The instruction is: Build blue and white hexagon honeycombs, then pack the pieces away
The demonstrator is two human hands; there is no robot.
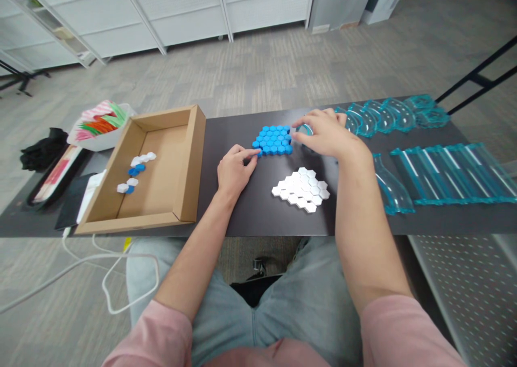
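A patch of blue hexagonal tiles, fitted edge to edge, lies on the dark table. At its lower left corner the index finger of my left hand touches a tile; that hand rests on the table with thumb and index finger apart. My right hand is at the patch's right edge, thumb and index finger parted, with no tile visible between them. Partly hidden behind those fingers is a clear teal-edged round piece. Nearer to me, white hexagonal tiles form another patch with a few small gaps.
A shallow cardboard box on the left holds several loose white and blue tiles. Beyond it stands a white tub of colourful strips. Clear teal curved pieces and straight channels lie at the right. White cables hang off the front edge.
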